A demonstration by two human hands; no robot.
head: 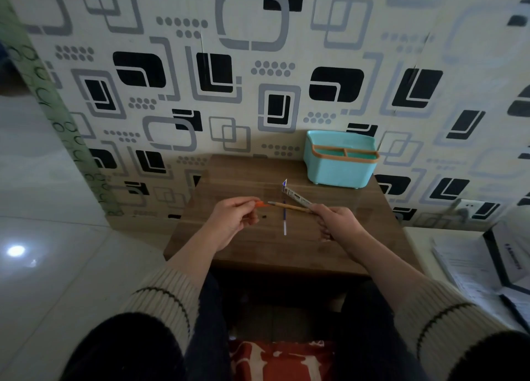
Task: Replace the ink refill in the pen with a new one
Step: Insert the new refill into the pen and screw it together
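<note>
The right hand (334, 217) is gripping the pen (289, 207) over the table (243, 246) middle, tip leftward, while the left hand (232, 218) is pinching the orange tip piece (262, 204), probably for screwing on. 1 refill (284, 220) is lying beneath, nearer the front edge.

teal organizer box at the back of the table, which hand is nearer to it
Right. The right hand, gripping the pen barrel, lies just below the teal organizer; the left hand is farther left.
</note>
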